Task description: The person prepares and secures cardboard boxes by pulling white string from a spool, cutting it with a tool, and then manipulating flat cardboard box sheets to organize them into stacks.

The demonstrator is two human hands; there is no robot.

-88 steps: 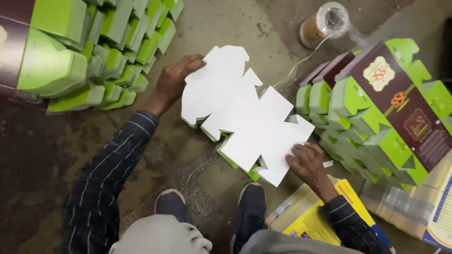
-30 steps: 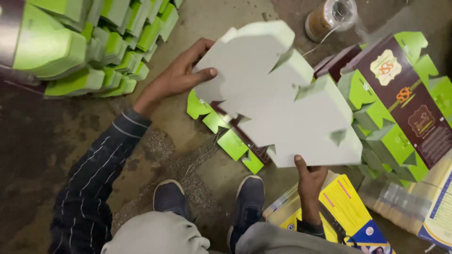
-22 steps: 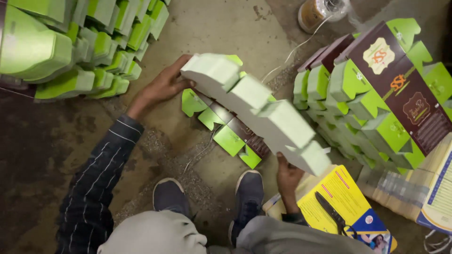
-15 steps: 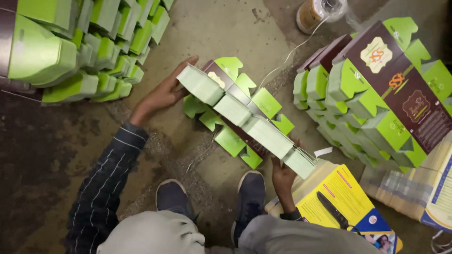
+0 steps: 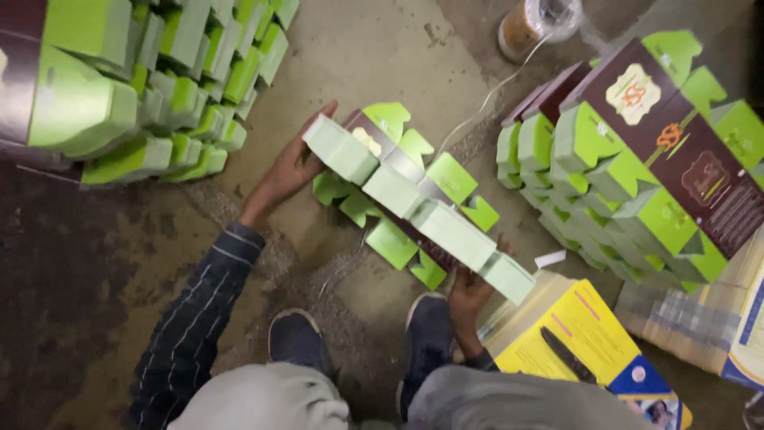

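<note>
I hold a thick stack of flat die-cut carton blanks [image 5: 418, 205] on edge above the concrete floor, its pale green edges toward me and a maroon-and-green printed face turned away. My left hand [image 5: 290, 171] grips the stack's far left end. My right hand [image 5: 469, 295] grips its near right end from below. More green flaps of loose blanks [image 5: 382, 239] lie on the floor under the stack.
Piles of green carton blanks stand at the upper left [image 5: 159, 80] and at the right [image 5: 637, 167]. A twine spool [image 5: 537, 24] sits at the top. A yellow-and-blue box [image 5: 589, 342] lies by my right knee. My two shoes [image 5: 358, 342] are below.
The stack lay flat on the floor with its white side up. I have lifted it and turned it over onto its edge, so the printed side now faces away.
</note>
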